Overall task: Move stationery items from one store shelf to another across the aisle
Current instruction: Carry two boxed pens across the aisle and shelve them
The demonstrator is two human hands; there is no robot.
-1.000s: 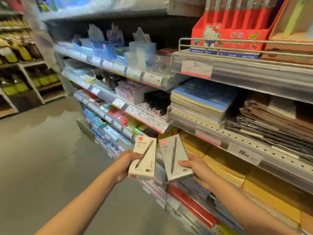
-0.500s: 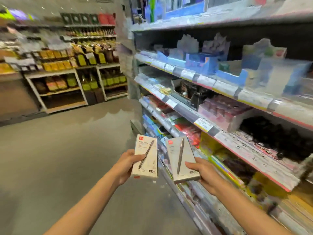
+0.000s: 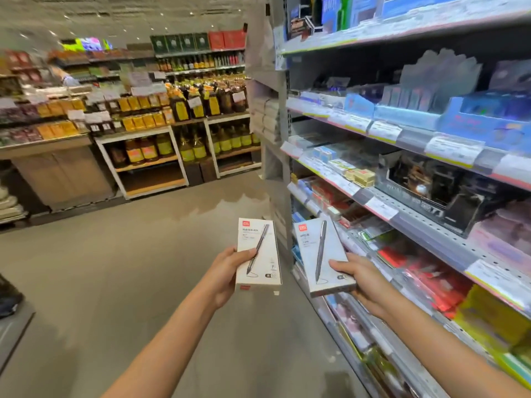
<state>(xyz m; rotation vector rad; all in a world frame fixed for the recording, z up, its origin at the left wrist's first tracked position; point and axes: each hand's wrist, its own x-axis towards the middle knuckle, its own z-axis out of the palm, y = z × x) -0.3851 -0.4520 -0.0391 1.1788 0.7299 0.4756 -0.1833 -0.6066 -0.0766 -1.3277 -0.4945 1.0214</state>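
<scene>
The view has swung left off the stationery shelf [image 3: 431, 222] toward the open aisle, suggesting the carry across is under way. The left hand [image 3: 227, 272] grips one pen box [image 3: 258, 254]; the right hand [image 3: 363, 278] grips another [image 3: 323, 255]. The destination shelf is out of view; shelf goods are blurred.

The floor [image 3: 120, 277] was smooth grey concrete with a wet-looking shine in the middle of the aisle. On the right stood a tall metal shelf unit [image 3: 425, 225] with price labels on its edges. At the far side, white wooden racks [image 3: 178, 156] carried bottles of oil [image 3: 192, 147] under small ceiling lights [image 3: 126, 30].
</scene>
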